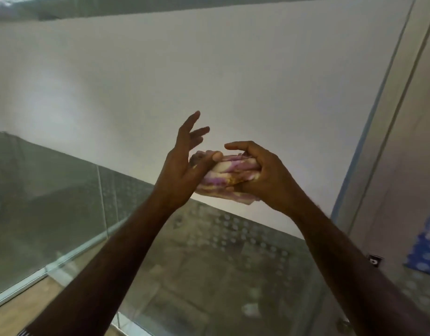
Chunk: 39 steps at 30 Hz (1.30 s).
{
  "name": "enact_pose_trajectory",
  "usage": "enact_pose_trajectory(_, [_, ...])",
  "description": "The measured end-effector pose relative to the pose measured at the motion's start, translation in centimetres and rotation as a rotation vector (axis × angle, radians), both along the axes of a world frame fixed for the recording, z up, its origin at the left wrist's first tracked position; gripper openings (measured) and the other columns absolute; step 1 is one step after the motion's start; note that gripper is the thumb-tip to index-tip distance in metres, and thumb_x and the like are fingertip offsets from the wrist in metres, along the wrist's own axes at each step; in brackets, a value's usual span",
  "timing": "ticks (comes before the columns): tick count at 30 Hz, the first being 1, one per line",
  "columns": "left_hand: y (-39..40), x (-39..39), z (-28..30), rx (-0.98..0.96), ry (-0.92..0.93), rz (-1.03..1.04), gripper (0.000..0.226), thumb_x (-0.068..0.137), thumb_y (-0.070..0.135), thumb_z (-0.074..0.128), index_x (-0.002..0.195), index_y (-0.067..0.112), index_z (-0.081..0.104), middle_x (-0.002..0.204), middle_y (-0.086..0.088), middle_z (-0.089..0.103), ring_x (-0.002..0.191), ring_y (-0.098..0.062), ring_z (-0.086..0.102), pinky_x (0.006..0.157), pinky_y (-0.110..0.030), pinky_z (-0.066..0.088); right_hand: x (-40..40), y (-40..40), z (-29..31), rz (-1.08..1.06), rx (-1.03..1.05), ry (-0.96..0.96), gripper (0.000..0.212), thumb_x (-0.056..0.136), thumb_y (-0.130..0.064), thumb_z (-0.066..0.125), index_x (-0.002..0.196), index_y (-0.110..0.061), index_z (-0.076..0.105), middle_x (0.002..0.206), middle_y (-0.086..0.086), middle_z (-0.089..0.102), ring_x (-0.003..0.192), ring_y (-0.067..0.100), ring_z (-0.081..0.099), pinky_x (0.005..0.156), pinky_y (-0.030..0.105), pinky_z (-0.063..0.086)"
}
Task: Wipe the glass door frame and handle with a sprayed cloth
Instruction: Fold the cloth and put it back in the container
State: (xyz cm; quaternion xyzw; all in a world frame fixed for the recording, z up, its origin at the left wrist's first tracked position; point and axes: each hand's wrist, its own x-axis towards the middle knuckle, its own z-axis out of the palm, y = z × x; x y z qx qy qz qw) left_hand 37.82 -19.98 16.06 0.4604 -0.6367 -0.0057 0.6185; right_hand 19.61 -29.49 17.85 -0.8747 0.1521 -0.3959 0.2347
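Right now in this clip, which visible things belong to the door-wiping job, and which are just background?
Belongs to the job:
- bunched pink-and-white cloth
- right hand, in a closed grip on the cloth
- left hand, thumb on the cloth, fingers spread
- pale metal door frame edge

Just background:
- blue box with white dots
- low glass railing panel

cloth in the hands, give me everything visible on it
The cloth is a soft fabric bundle, bunched and folded into layers, patterned in pink-purple and cream with some yellowish patches. It is held up in the air in front of a pale wall, level between both hands. The right hand closes its fingers over its right end; the left hand presses a thumb on its left end, other fingers splayed open. Whether it is damp cannot be told.
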Motion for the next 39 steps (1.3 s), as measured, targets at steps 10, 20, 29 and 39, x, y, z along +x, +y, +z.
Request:
enact_pose_trajectory(10, [5.8,7.0,-0.6,0.017,-0.073,0.137,0.128,0.078,0.013,0.081,0.160,0.017,-0.017,0.154,-0.011,0.048,0.137,-0.021,0.055,0.117,-0.024,0.036,10.0,0.2,-0.8,0.159,-0.162,-0.088,0.091,0.070,-0.064,0.077,0.151,-0.043,0.041,0.122,-0.010,0.071,0.117,0.003,0.063,0.121,0.050,-0.024])
enact_pose_trajectory(20, [13.2,5.2,-0.2,-0.040,-0.234,0.666,0.111,0.079,0.016,0.080,0.161,0.001,0.005,0.165,0.023,0.019,0.141,-0.009,0.047,0.128,-0.052,0.015,14.4,1.5,-1.9,0.597,-0.175,-0.103,0.076,0.078,-0.062,0.069,0.146,-0.032,0.051,0.148,-0.008,0.056,0.145,0.004,0.041,0.122,0.057,-0.020])
enact_pose_trajectory(29, [23.8,-1.3,-2.8,-0.043,-0.232,1.082,0.125,0.074,0.013,0.082,0.153,0.006,-0.015,0.156,0.018,0.044,0.136,-0.026,0.056,0.128,-0.053,0.013,18.2,11.0,-4.4,1.022,-0.136,-0.204,0.105,0.082,-0.063,0.070,0.163,-0.023,0.016,0.138,-0.051,0.028,0.145,-0.002,0.037,0.119,0.046,-0.030])
enact_pose_trajectory(39, [39.2,-10.8,-5.2,0.009,-0.141,1.465,0.124,0.071,0.016,0.079,0.155,0.003,-0.012,0.146,0.024,0.053,0.135,-0.018,0.056,0.127,-0.055,0.016,17.6,29.2,-6.5,1.415,-0.143,-0.280,0.105,0.084,-0.061,0.066,0.161,-0.024,0.006,0.155,-0.025,0.026,0.150,0.007,0.029,0.119,0.053,-0.027])
